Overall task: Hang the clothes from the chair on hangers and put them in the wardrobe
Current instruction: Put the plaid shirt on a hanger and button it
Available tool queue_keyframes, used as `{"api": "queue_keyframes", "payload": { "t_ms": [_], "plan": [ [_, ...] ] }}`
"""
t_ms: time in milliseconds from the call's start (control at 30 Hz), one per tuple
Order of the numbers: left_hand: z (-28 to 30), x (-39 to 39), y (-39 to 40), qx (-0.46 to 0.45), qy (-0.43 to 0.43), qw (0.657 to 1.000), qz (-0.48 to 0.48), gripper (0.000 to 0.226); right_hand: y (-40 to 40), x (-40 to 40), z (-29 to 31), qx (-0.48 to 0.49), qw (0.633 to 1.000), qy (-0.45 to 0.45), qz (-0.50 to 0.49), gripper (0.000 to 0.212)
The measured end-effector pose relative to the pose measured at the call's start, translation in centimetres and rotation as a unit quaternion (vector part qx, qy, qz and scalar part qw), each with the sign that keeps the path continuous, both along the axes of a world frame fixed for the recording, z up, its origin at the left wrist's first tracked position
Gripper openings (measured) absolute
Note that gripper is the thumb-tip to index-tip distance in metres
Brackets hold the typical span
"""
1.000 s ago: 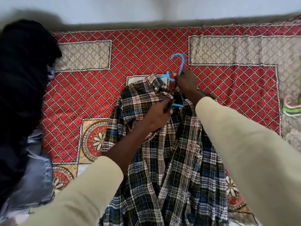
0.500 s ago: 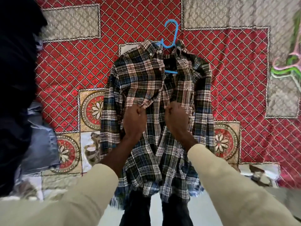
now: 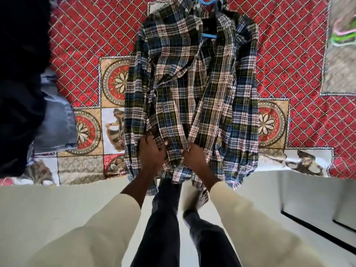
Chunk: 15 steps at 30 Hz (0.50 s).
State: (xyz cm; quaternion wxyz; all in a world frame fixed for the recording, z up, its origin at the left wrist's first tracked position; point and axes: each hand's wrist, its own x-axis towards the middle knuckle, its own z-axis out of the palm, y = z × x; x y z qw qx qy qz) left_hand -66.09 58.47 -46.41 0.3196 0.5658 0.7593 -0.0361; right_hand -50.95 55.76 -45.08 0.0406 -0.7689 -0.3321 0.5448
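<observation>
Left hand (image 3: 152, 154) and right hand (image 3: 194, 156) both sit low in the middle of the frame, each with fingers curled into the front edges of the shirt (image 3: 190, 89) near its hem, so both have hold of cloth.

Largest in view is the bed (image 3: 92, 39) with its red patterned cover, filling the upper half of the frame. On it, along the left edge, lies a dark heap of clothes (image 3: 21, 74); how many pieces it holds cannot be told. One plaid shirt is spread flat in the centre, its hem hanging over the near edge of the bed. One blue hanger (image 3: 209, 35) sits inside it, visible at the collar at the top of the frame. A few spare hangers (image 3: 344, 33), pink and green, lie blurred at the upper right.

The step in hand looks like straightening the shirt on its hanger. Next would be reaching up to the blue hook and lifting the shirt off the bed for the wardrobe.
</observation>
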Motion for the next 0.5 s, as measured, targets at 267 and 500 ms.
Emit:
{"api": "queue_keyframes", "payload": {
  "t_ms": [267,500],
  "plan": [
    [1.2,-1.2,-5.8,-0.005,0.035,0.997,-0.062,0.047,-8.4,-2.4,2.3,-0.162,0.934,0.172,0.269,0.024],
    [3.0,2.1,-8.9,0.127,-0.048,0.986,-0.099,0.025,-9.5,1.7,3.7,0.119,0.970,-0.203,0.054,0.023]
  ]
}}
